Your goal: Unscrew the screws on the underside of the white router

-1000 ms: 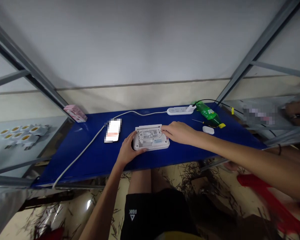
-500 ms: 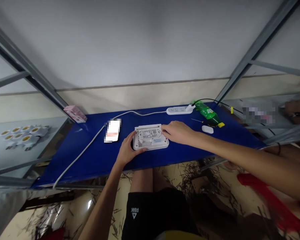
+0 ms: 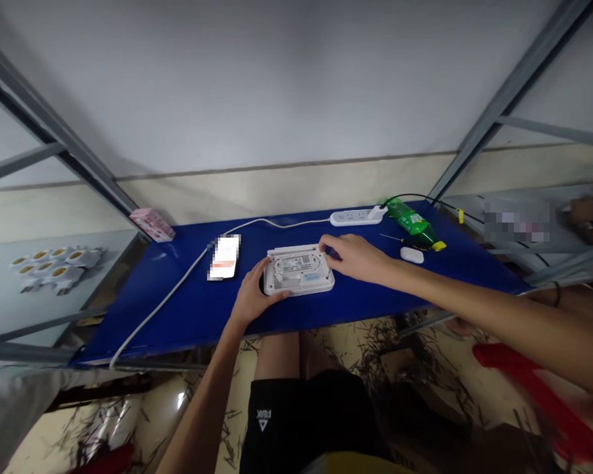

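A white router (image 3: pixel 304 280) lies on the blue table with its vented, labelled underside up and a long bar along its far edge. My left hand (image 3: pixel 252 293) grips its left end, thumb at the near edge and fingers at the far corner. At the router's far right corner, my right hand (image 3: pixel 348 253) has thumb and fingers pinched together. Whatever is between those fingertips is too small to make out. A thin screwdriver (image 3: pixel 391 237) and a small white oval case (image 3: pixel 412 255) lie to the right of my right hand.
Behind the router are a white power strip (image 3: pixel 356 217) and its cable. A phone (image 3: pixel 225 257) lies left, near a pink box (image 3: pixel 152 224). A green bottle (image 3: pixel 412 220) lies on its side at right. Several white lamp sockets (image 3: pixel 54 266) sit on the left neighbouring table.
My right hand has shifted slightly at the router's right corner, its fingers curled more. A small white piece seen earlier at the router's left part no longer shows there. My left hand stays.
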`<state>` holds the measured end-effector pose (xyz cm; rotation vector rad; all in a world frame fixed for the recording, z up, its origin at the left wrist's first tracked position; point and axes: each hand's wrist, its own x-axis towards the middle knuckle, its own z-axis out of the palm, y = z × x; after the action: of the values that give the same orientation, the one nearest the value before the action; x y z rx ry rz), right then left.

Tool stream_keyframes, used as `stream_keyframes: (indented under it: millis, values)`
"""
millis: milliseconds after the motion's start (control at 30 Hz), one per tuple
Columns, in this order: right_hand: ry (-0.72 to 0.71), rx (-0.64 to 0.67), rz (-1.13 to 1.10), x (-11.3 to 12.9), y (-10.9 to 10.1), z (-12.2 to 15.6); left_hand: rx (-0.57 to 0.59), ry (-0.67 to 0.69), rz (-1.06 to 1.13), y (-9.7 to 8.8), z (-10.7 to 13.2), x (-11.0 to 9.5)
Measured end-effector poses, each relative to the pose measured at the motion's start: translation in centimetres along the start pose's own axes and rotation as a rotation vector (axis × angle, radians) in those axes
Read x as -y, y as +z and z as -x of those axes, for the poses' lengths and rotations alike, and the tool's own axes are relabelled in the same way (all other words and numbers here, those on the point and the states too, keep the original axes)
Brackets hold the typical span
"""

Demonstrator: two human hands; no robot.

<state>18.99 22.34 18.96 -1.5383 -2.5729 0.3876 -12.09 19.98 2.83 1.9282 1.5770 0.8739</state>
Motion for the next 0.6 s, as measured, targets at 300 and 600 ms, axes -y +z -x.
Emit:
stream_keyframes:
  millis: [300, 600]
  values:
    - [-0.008, -0.049, -0.05, -0.5, -1.0, -0.1, -0.015, 0.005, 0.013, 0.2, 0.1, 0.0]
    - [0.012, -0.008, 0.025, 0.6, -0.7, -0.2, -0.008, 0.007, 0.021, 0.2, 0.1, 0.1]
